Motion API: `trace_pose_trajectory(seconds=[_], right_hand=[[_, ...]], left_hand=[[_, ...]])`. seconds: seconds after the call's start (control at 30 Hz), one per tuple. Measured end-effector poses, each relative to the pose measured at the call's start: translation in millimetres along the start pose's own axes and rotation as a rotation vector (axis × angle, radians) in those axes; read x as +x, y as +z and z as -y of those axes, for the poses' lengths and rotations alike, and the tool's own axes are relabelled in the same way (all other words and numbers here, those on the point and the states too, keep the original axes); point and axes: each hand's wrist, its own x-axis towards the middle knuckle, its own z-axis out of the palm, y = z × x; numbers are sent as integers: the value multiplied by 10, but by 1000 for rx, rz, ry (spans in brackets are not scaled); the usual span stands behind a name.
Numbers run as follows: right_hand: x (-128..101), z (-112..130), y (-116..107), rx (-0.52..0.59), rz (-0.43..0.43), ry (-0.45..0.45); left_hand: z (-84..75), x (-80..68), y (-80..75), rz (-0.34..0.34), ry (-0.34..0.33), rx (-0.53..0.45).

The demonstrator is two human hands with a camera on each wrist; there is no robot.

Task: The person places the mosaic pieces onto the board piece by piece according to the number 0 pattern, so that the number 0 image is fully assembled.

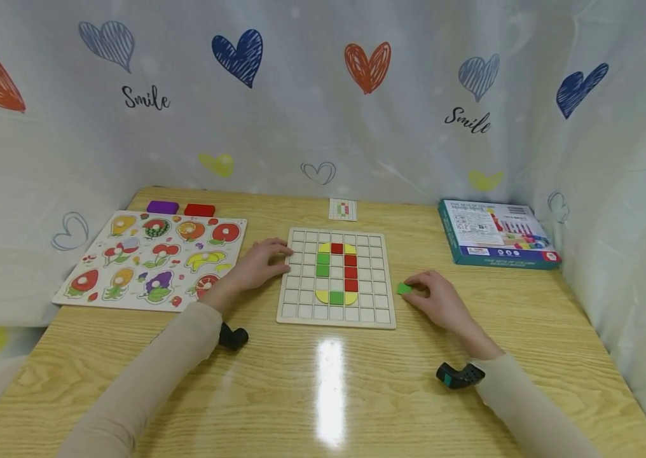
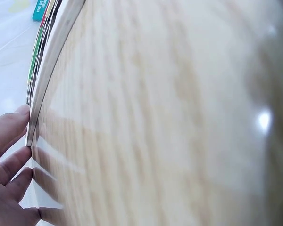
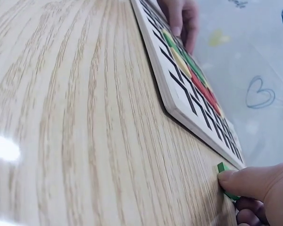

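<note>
A square wooden grid board (image 1: 377, 316) lies mid-table with red, green and yellow tiles set in an oval ring. My left hand (image 1: 257, 262) rests at its left edge; in the left wrist view the thumb (image 2: 9, 126) touches the board's side and the other fingertips reach the table. Right of the board, my right hand (image 1: 440, 302) pinches a green square tile (image 1: 404, 289) between thumb and fingers. The right wrist view shows this green tile (image 3: 221, 168) partly hidden by the thumb, close to the board's corner.
A small pattern card (image 1: 343, 210) lies behind the board. To the left is a fruit puzzle board (image 1: 145, 257), with a purple block (image 1: 162, 207) and a red block (image 1: 199, 210) behind it. A flat teal box (image 1: 497, 234) sits at the back right.
</note>
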Motion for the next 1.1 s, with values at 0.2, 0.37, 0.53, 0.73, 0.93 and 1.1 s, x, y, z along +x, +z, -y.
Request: trace_pose_trajectory(seconds=[0.2, 0.37, 0.53, 0.73, 0.93, 1.1], right_hand=[[-54, -65, -70, -11, -4, 24], [-59, -66, -79, -17, 11, -6], [-54, -28, -58, -39, 14, -24], [-19, 74, -38, -5, -23, -32], [115, 282, -12, 108, -24, -27], [254, 510, 31, 170, 12, -30]], left_hand=[[-12, -7, 0, -1, 1, 1], [-12, -10, -2, 3, 0, 0], [12, 2, 0, 0, 5, -3], [35, 4, 0, 1, 4, -1], [16, 1, -1, 7, -14, -7], [-9, -6, -2, 5, -8, -7]])
